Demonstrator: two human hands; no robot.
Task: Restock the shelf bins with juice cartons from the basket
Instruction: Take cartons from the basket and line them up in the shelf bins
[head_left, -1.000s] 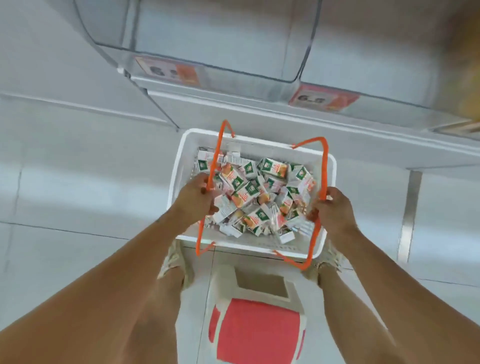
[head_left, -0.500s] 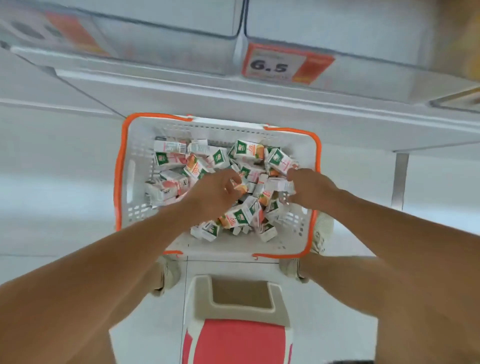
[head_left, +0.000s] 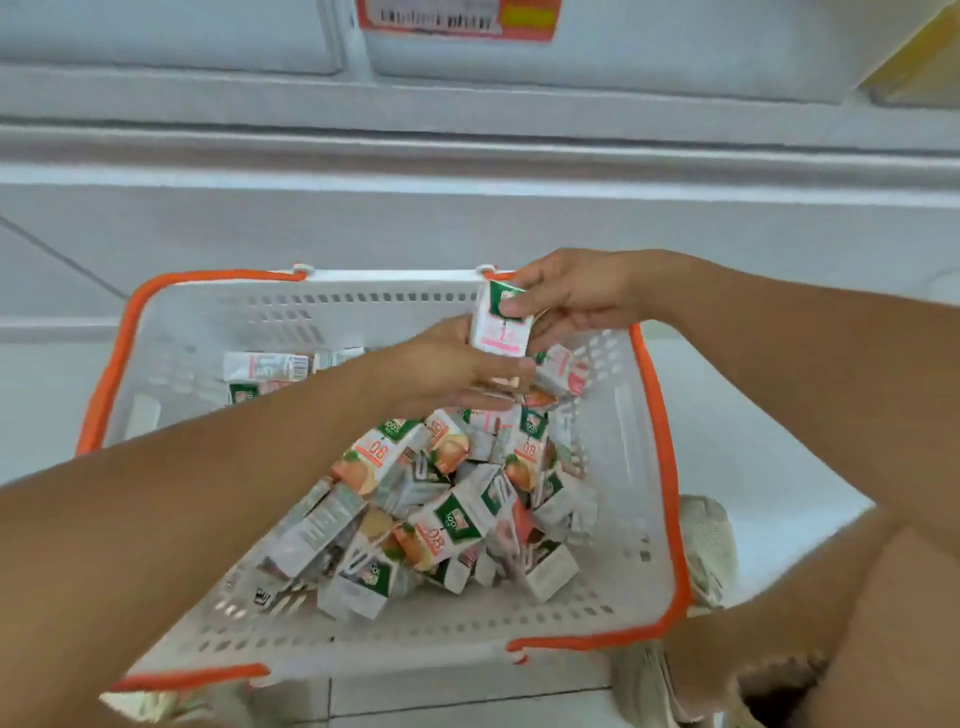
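Note:
A white basket (head_left: 389, 304) with orange handles (head_left: 661, 441) sits on the floor below me. It holds a pile of several small juice cartons (head_left: 452, 519), white and green with peach pictures. My right hand (head_left: 582, 299) pinches one carton (head_left: 501, 325) upright above the pile, near the basket's far rim. My left hand (head_left: 441, 369) is just below and left of it. Its fingers curl round another carton that is mostly hidden under the palm, and its thumb side touches the raised carton. The shelf bins (head_left: 171, 36) run along the top.
An orange price label (head_left: 457, 18) is fixed to the shelf front above the basket. Something yellow (head_left: 919, 47) shows at the top right. My shoe (head_left: 706, 545) stands right of the basket, my knee at the lower right. White floor tiles surround the basket.
Both hands let go of the handles, which dropped onto the rim, and reached into the pile. Now the right hand has lifted one carton. The view has moved closer to the basket.

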